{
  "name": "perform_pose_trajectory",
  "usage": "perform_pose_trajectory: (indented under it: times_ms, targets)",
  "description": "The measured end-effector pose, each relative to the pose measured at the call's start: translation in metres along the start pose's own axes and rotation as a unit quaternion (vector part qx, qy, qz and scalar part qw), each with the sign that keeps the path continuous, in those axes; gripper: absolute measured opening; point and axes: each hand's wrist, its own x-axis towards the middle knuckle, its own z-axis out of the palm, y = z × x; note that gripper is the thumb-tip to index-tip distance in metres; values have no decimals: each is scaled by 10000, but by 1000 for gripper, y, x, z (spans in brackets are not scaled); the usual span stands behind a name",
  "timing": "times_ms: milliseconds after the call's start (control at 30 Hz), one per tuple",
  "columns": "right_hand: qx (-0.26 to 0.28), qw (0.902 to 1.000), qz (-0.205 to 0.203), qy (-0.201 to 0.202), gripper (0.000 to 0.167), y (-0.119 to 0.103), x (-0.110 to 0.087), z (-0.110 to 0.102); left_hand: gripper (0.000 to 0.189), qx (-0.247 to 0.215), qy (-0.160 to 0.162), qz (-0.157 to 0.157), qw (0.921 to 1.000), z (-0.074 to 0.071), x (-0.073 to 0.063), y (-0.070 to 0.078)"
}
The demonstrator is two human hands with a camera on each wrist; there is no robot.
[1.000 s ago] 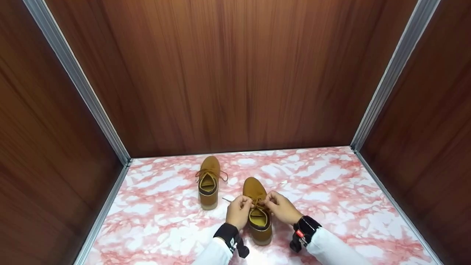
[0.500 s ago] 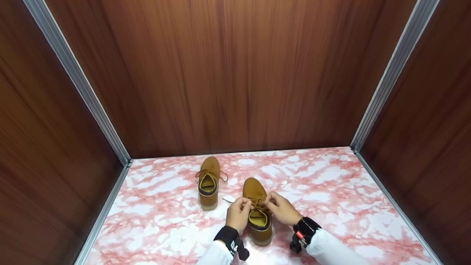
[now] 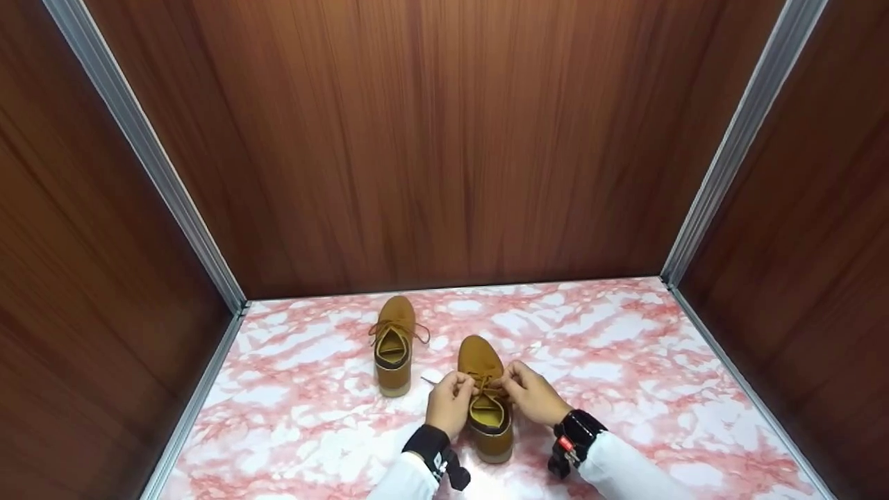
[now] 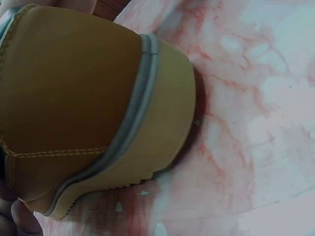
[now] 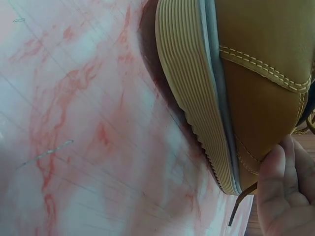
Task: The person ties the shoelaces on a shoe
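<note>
A tan lace-up shoe (image 3: 479, 353) stands on the pink-and-white surface, toe pointing away. On its left side my left hand (image 3: 450, 404) pinches the shoelace at the throat, and a loose lace end (image 3: 428, 380) sticks out past the fingers. From the right, my right hand (image 3: 535, 396) pinches the lace too. A brown lace tip (image 5: 237, 206) hangs below that hand in the right wrist view. The heel (image 4: 74, 83) fills much of the left wrist view, with only a few fingertips (image 4: 23, 219) at its edge. My fingers partly hide the lacing.
A second tan shoe (image 3: 394, 378) stands farther back on the left, its lace looped to both sides. Brown wood-grain panels (image 3: 444, 153) with grey metal corner posts (image 3: 160, 167) enclose the marbled surface (image 3: 305, 417) at the back and sides.
Hardly anything differs: both hands stay at the shoe's lacing, and both shoes remain in place.
</note>
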Motion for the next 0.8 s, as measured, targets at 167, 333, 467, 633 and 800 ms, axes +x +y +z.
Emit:
perform_pose_trajectory:
  times_ms: [167, 333, 467, 633, 800]
  targets:
    - [383, 9992, 145, 4, 17, -1, 2, -2, 12, -346, -113, -132, 9993, -3, 5, 1]
    - [922, 9947, 432, 131, 17, -3, 3, -6, 12, -602, -267, -158, 9977, -7, 9, 3]
    - [1086, 9922, 570, 237, 17, -5, 3, -8, 13, -753, -348, -200, 9964, -11, 11, 3]
    - [1076, 9920, 574, 339, 15, -4, 4, -9, 13, -732, -364, -268, 9963, -16, 13, 3]
    - [615, 9956, 512, 487, 16, -4, 8, -13, 17, -400, -325, -112, 9986, -24, 16, 2]
